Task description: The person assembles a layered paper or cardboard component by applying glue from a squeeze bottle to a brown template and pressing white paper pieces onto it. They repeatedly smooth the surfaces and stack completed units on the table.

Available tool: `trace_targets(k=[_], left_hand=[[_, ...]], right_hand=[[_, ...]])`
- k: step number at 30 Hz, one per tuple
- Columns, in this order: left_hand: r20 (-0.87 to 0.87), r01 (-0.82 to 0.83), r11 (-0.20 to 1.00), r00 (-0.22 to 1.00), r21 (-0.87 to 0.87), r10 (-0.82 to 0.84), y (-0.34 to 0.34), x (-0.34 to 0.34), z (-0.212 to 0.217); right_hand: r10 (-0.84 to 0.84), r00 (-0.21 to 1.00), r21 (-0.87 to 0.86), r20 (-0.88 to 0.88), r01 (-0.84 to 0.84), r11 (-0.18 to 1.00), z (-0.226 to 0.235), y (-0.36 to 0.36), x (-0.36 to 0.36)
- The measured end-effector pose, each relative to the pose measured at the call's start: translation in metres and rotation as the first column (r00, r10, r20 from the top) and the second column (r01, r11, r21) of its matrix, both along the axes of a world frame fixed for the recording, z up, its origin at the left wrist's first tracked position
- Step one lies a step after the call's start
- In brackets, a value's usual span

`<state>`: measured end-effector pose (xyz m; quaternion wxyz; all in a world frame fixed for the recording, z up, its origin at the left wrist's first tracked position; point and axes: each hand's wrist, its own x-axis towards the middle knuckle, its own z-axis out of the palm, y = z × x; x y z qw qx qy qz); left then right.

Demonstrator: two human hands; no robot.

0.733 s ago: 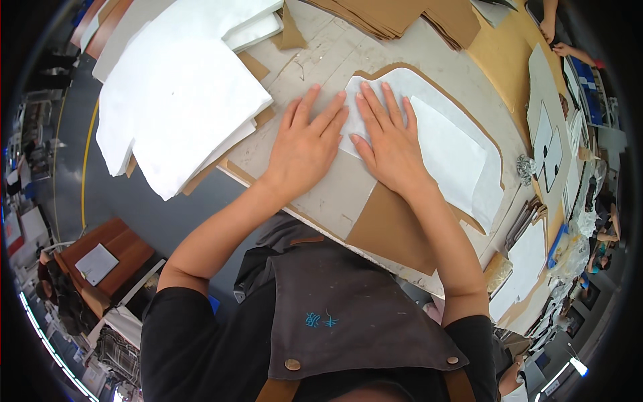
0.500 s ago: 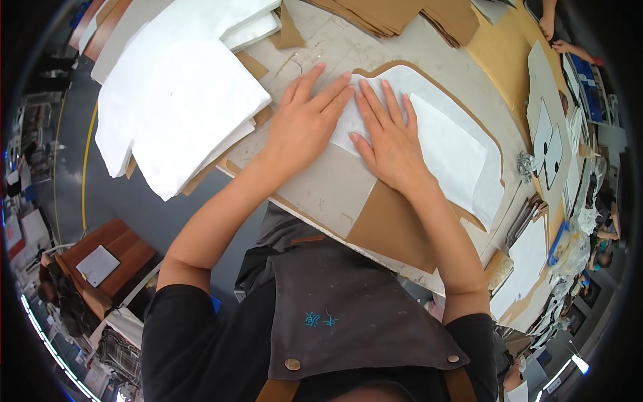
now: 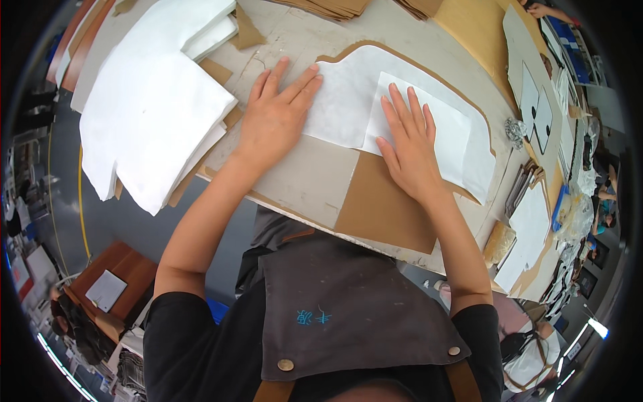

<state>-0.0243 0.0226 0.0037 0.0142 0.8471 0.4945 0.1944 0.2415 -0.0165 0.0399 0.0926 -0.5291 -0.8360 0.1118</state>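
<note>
A shaped white sheet [image 3: 338, 100] lies flat over a brown piece [image 3: 487, 115], whose edge shows as a rim along the far side. On the sheet's right part sits a smaller white panel [image 3: 449, 110]. My right hand [image 3: 414, 151] rests on that panel, fingers stretched out and slightly apart. At the sheet's left end my left hand [image 3: 276, 124] lies palm down with spread fingers, its fingertips at the sheet's edge. Neither hand grips anything. Below the sheet, a flat brown rectangle [image 3: 387, 208] reaches toward the table's near edge.
A thick stack of white cut pieces [image 3: 157, 94] overhangs the table's left edge. Brown sheets [image 3: 328, 8] are piled at the far side. Right of the work lie a crumpled clear ball [image 3: 514, 131], a yellowish block [image 3: 499, 242] and white paper [image 3: 526, 231]. A brown wooden table [image 3: 117, 278] stands lower left.
My right hand has slid rightward across the white sheet onto the smaller panel, away from my left hand. My left hand stays by the sheet's left end. The whole view has shifted somewhat.
</note>
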Motion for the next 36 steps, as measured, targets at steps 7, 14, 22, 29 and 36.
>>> trace_targets(k=[7, 14, 22, 29, 36], left_hand=[[0.016, 0.025, 1.000, 1.000, -0.008, -0.025, 0.001, -0.001, 0.002], [0.010, 0.030, 0.999, 1.000, -0.021, -0.030, 0.001, -0.001, 0.004], [0.000, 0.036, 0.999, 0.999, -0.020, -0.036, 0.003, 0.001, 0.005], [-0.037, 0.027, 0.999, 0.999, -0.024, -0.027, 0.002, 0.001, 0.007], [-0.054, 0.014, 1.000, 0.998, -0.028, -0.015, -0.001, -0.002, 0.010]], right_hand=[[-0.032, 0.999, -0.023, 0.018, 0.032, 0.999, -0.006, -0.022, 0.009], [0.088, 0.996, -0.003, -0.021, -0.088, 0.996, -0.003, -0.028, 0.005], [0.065, 0.996, 0.108, -0.053, -0.059, 0.992, -0.009, 0.015, -0.007], [-0.180, 0.974, 0.219, -0.139, 0.207, 0.954, -0.020, 0.027, 0.055], [-0.386, 0.902, 0.275, -0.192, 0.427, 0.861, -0.019, 0.003, 0.151]])
